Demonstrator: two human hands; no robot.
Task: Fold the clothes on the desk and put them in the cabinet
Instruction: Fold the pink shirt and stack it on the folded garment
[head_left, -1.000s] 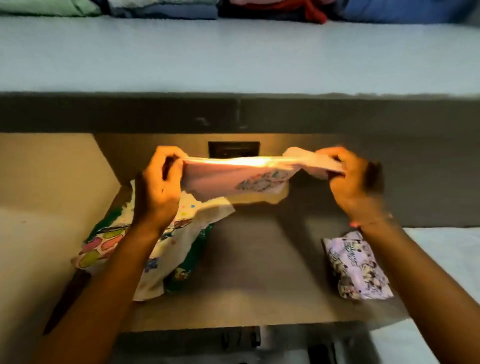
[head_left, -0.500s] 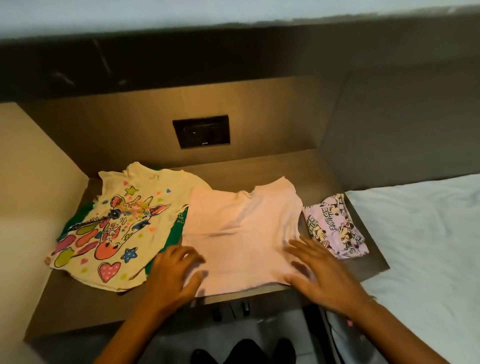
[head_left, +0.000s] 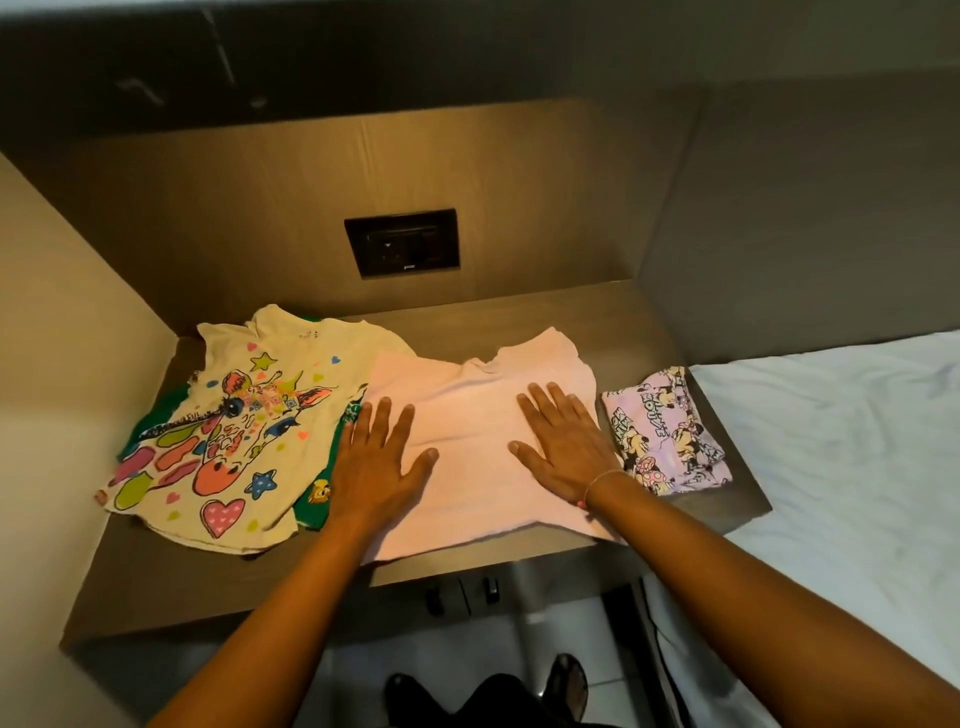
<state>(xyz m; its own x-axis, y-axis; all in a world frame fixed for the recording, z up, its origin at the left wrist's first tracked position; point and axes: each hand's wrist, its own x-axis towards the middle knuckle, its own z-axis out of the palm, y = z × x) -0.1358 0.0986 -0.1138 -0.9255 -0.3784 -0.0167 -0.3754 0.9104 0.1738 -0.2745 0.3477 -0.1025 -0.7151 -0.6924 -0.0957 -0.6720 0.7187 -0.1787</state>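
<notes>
On the right side of the view, a bed with a white, softly wrinkled sheet runs out of frame, so its full extent is cut off. Beside it stands the desk, a smooth brown wood-grain top set in a recess; its near left corner sinks into shadow. A pink shirt lies flat at the middle of the desk, its fabric plain and faintly ribbed, its lower hem hanging just past the front edge. To its left, a cream shirt with a bright cartoon print lies spread over a green garment, of which only edges show. A small folded lilac printed piece sits at the desk's right end, its lettering hard to read. The left hand and right hand press palm-down on the pink shirt, fingers spread flat, gripping nothing. A dark wall socket sits in the back panel.
</notes>
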